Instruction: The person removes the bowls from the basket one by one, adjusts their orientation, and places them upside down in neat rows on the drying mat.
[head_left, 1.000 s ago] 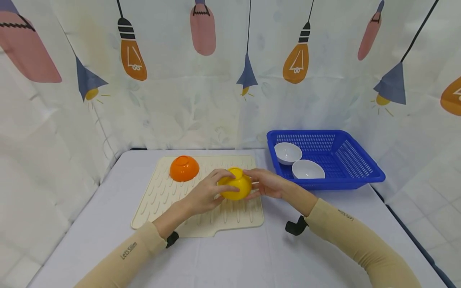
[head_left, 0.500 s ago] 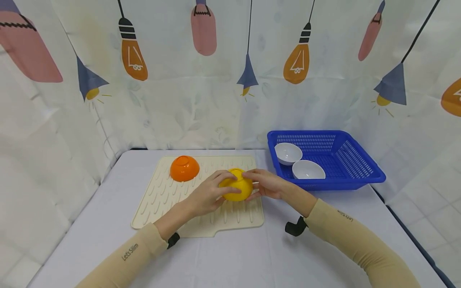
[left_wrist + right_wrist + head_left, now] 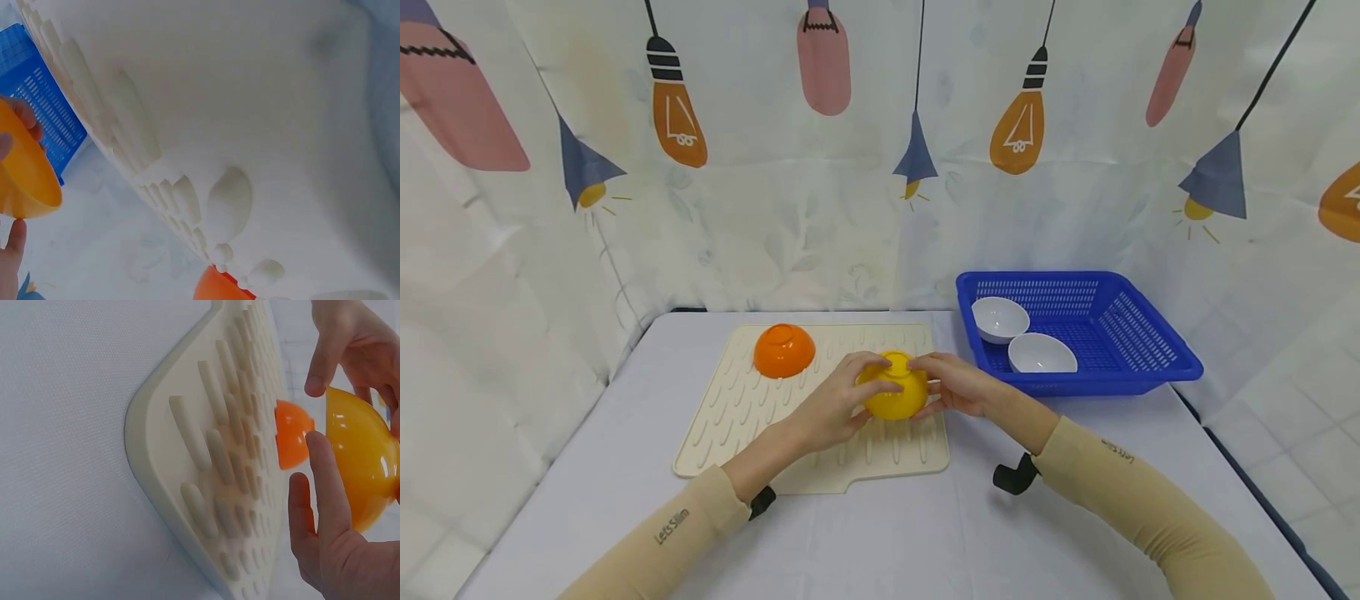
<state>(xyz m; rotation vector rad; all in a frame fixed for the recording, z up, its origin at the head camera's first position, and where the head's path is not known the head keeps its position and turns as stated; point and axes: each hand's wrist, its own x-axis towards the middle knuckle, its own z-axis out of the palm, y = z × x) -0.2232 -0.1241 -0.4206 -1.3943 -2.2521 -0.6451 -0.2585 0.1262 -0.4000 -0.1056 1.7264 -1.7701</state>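
Note:
Both my hands hold a glossy yellow bowl (image 3: 895,404) upside down, its foot ring facing up, above the front right part of a cream ribbed drying mat (image 3: 820,475). On its left side, my left hand (image 3: 831,407) grips it with fingers spread over the wall and up near the foot. My right hand (image 3: 962,385) holds the other side, fingertips at the foot and lower wall. The right wrist view shows the yellow bowl (image 3: 362,462) raised off the mat, between the right hand's fingers (image 3: 331,494) and the left hand (image 3: 340,340). An orange bowl (image 3: 784,352) rests upside down at the mat's back left.
A blue plastic basket (image 3: 1120,379) stands at the back right of the white-covered table (image 3: 895,550). Two white bowls, one behind (image 3: 1000,319) and one in front (image 3: 1042,354), sit in its left part. A patterned curtain (image 3: 850,242) hangs behind the table.
The yellow bowl has shifted very slightly right and toward me, with small finger movements of both hands on it. The orange bowl and the basket stay where they were.

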